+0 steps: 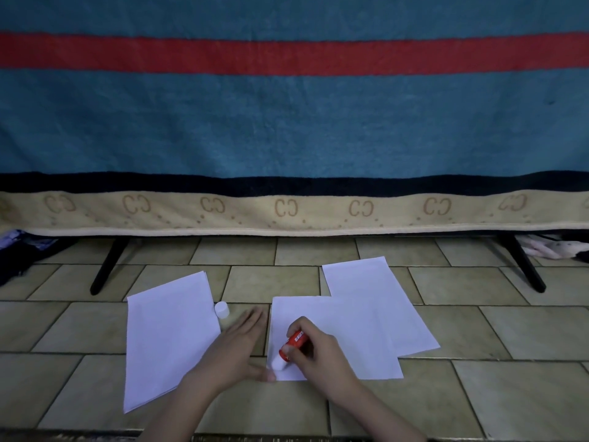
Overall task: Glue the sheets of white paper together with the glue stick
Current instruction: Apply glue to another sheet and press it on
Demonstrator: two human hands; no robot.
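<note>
On the tiled floor [95, 330], the right hand [318, 352] grips the red glue stick [291, 346], its tip touching the near-left corner of a white sheet [350, 339]; the left hand [236, 349] lies flat, fingers straight, thumb at that corner, beside the paper stack [165, 333] and white cap [221, 309]

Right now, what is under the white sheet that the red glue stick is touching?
Partly under the near white sheet lies another white sheet, its far part showing; both rest on the beige tiled floor. Anything else beneath is covered.
</note>
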